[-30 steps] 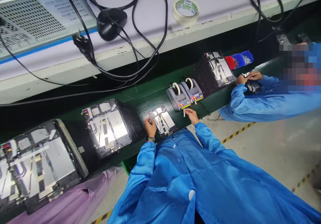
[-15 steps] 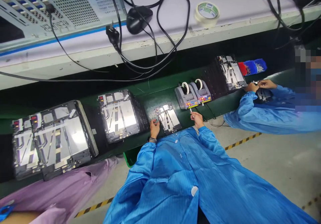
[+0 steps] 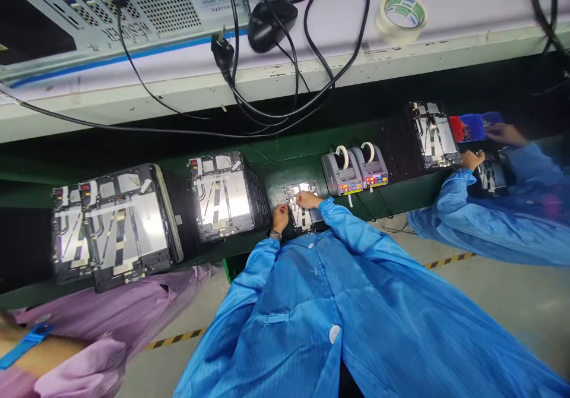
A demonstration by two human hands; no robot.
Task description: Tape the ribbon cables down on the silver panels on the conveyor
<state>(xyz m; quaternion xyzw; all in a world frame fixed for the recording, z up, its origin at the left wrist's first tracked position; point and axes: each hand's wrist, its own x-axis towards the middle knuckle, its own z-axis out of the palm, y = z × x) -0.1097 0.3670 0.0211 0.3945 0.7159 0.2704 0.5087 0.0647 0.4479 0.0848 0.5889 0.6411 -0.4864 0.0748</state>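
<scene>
Blue sleeves [image 3: 351, 226] of my coat reach out to the green worktop [image 3: 285, 163], and both my hands sit on a small metal frame [image 3: 303, 189] at 12 o'clock from my chest, at the worktop's near edge. My hands cover the frame's lower middle. My left hand [image 3: 280, 217], with a watch [image 3: 275, 236] on its wrist, is at the frame's left side. Its fingers [image 3: 282, 209] are pressed together, and I cannot tell whether they pinch anything. My right hand [image 3: 307, 199] lies across the frame, its fingers [image 3: 299, 198] together and pointing toward my left hand; I cannot make out a pinch there either.

At 2 o'clock, two tape dispensers [image 3: 354, 169] stand side by side, just beside the frame. Beyond them sits another taped frame [image 3: 435, 135]. At 3 o'clock, a co-worker's hand [image 3: 472, 160] is on a dark frame [image 3: 492, 175]. At 9 o'clock lie larger taped frames [image 3: 225, 196]. A purple sleeve [image 3: 111, 321] is at 8 o'clock. Up on a white ledge [image 3: 467, 44] at 1 o'clock is a roll of tape [image 3: 403, 15], with a mouse [image 3: 271, 25] and black cables [image 3: 329, 71] at 12 o'clock.
</scene>
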